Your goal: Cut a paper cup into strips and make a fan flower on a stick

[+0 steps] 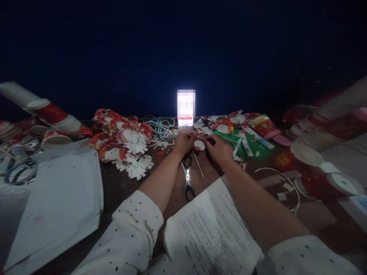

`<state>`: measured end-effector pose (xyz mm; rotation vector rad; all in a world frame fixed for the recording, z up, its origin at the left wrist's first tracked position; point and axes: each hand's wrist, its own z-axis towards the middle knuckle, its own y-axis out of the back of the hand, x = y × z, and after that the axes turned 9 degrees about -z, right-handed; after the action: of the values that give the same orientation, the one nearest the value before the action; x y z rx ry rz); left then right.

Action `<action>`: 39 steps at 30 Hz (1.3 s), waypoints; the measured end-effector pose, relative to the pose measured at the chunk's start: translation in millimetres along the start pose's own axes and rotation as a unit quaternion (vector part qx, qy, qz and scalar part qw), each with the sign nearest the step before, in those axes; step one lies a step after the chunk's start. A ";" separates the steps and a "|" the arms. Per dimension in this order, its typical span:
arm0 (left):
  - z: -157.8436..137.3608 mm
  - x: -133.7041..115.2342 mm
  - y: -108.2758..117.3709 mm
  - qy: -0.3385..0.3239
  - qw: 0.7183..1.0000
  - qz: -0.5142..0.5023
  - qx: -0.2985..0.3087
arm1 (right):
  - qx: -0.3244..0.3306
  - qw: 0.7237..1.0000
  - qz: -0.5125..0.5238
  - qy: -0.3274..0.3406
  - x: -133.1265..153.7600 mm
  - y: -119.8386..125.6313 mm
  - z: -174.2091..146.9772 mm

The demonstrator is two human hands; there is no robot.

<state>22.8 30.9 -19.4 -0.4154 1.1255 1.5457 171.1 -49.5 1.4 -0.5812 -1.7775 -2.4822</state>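
My left hand (184,140) and my right hand (220,149) are close together over the far part of the table, fingers curled in. Between them is a small red-and-white cut paper-cup piece (199,145), with a patterned red edge and a round white middle. Both hands pinch at its edge; the exact fingertip contact is dim. Below them lie scissors (187,177) with black handles and a thin wooden stick (198,165). A printed sheet (212,233) lies between my forearms.
Red-and-white cut paper pieces (123,133) are heaped left of my hands, near a coiled pale blue cord (162,128). A lit phone (186,109) stands behind. Right are a green sheet (259,147), glue tubes (246,145) and paper cups (306,154). White sheets (63,191) lie left.
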 end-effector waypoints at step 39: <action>-2.4 -9.6 10.4 0.076 0.988 0.073 -0.112 | 0.010 0.995 0.043 0.092 5.9 -11.1 3.3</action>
<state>15.8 24.3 -8.7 -0.6229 1.1235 1.8016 163.8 -41.5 -5.9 -0.4024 -1.6705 -2.3735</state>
